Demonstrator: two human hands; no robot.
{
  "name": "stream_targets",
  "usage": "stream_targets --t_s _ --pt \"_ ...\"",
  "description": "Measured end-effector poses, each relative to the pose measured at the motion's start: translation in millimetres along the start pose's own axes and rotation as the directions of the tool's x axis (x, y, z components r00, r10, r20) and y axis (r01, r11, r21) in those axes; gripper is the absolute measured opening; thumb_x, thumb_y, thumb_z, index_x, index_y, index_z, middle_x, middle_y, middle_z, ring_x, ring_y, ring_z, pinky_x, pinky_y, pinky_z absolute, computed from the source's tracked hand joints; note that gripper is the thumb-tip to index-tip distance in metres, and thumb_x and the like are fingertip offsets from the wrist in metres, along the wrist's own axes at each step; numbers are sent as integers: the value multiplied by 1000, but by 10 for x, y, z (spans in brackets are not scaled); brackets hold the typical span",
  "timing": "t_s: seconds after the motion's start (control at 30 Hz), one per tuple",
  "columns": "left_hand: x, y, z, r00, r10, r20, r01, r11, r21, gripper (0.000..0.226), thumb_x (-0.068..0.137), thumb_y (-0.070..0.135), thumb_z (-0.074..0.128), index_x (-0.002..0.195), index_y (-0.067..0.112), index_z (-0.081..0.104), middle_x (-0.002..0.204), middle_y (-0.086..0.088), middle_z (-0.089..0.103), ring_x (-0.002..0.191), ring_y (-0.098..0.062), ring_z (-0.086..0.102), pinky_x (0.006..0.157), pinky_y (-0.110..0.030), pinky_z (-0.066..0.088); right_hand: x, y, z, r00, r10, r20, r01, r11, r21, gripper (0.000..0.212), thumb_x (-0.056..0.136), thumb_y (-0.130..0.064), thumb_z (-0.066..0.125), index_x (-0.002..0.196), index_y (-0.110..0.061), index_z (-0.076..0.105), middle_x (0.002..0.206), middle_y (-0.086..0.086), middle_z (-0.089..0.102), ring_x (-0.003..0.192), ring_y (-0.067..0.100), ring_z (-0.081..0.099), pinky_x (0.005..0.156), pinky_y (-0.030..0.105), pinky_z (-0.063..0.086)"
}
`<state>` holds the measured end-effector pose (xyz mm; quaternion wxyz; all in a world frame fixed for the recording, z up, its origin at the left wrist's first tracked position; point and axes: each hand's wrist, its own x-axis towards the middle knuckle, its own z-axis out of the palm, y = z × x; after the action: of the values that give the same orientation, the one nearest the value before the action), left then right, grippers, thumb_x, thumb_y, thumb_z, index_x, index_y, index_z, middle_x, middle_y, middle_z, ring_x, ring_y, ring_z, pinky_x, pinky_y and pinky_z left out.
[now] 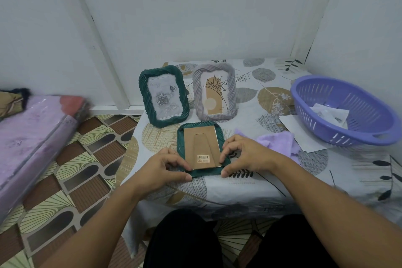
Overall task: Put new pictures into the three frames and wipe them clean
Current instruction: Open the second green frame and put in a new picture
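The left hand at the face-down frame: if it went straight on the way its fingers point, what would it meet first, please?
The left hand points right, across the cardboard backing of the face-down green frame. It would likely cross that backing and meet the right hand at the opposite edge.

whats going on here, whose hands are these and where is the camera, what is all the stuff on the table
There is no machine here. A person wears one camera on the head, looking down at their own two bare hands. The left hand and right hand pinch the near corners of a green frame lying face down, its cardboard back up. Behind it stand a second green frame with a rose picture and a grey frame with a plant drawing. To the right lie a purple cloth, white paper and a purple basket. All sit on a leaf-print tablecloth.
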<state>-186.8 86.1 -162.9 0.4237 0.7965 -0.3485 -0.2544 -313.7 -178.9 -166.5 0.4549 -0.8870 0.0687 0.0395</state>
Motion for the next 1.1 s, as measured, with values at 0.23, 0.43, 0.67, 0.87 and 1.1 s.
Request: stream_targets --t_s 0.23,0.43,0.67,0.87,1.1 --pt "0 22 9 1000 -9 18 9 1000 -11 19 67 26 93 83 27 83 108 -4 52 86 -4 51 76 -15 46 7 3 0 1000 -12 -3 12 1000 1 33 59 -34 99 86 -32 79 119 -7 55 111 1 55 98 18 44" --pt "10 -34 16 1000 9 -29 -9 1000 8 30 61 34 95 86 29 78 102 -4 55 76 2 49 71 -14 44 2 20 7 1000 -10 -14 10 1000 11 34 58 -33 99 84 -29 79 119 -8 56 111 1 56 97 18 44" --pt "16 -52 22 999 -24 -43 23 999 -38 38 58 31 97 86 29 72 93 1 56 72 2 49 66 -15 43 7 8 2 1000 1 7 -1 1000 -21 31 58 -41 98 84 -37 80 121 -12 52 118 1 52 105 29 44" --pt "21 -68 19 998 -26 -54 24 999 -35 39 57 32 98 86 26 73 92 3 56 72 1 49 66 -16 44 17 -8 -6 998 7 65 -3 998 -55 30 61 -48 94 87 -41 80 122 -13 47 121 4 48 110 40 41" --pt "30 -85 16 998 -33 -58 32 999 -17 39 55 37 97 85 28 73 93 4 57 74 0 51 68 -17 46 4 -28 -6 996 6 90 -1 999 -48 27 65 -46 93 87 -39 79 123 -11 46 121 5 47 112 41 38"
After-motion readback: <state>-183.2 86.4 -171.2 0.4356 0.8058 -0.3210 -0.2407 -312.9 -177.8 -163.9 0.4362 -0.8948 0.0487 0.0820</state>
